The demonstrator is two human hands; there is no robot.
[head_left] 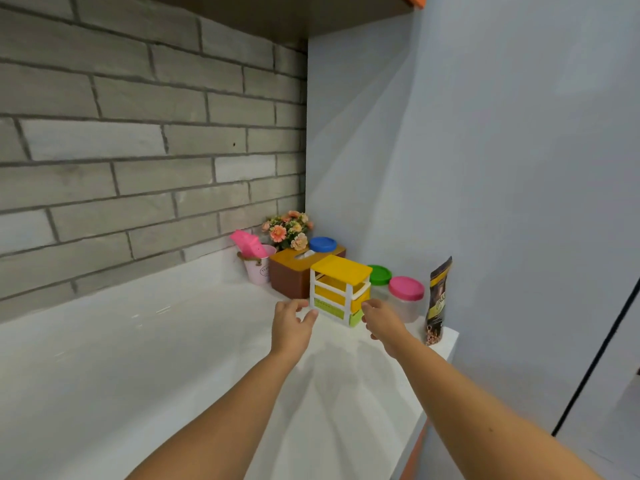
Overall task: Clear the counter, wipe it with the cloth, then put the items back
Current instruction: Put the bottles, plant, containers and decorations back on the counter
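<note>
A small yellow-and-white drawer unit with a green bottom drawer stands on the white counter near the right end. My left hand is just left of its base, fingers loosely spread, holding nothing. My right hand is just right of its base, fingers relaxed, maybe touching the lower drawer. Behind the unit stand a brown tissue box, a pink cup with a pink tool in it, a flower bunch and a blue-lidded jar. No cloth is in view.
To the right of the drawer unit stand a green-lidded jar, a pink-lidded clear jar and a dark upright pouch at the counter's right edge. A grey brick wall runs behind; a pale blue wall closes the right side.
</note>
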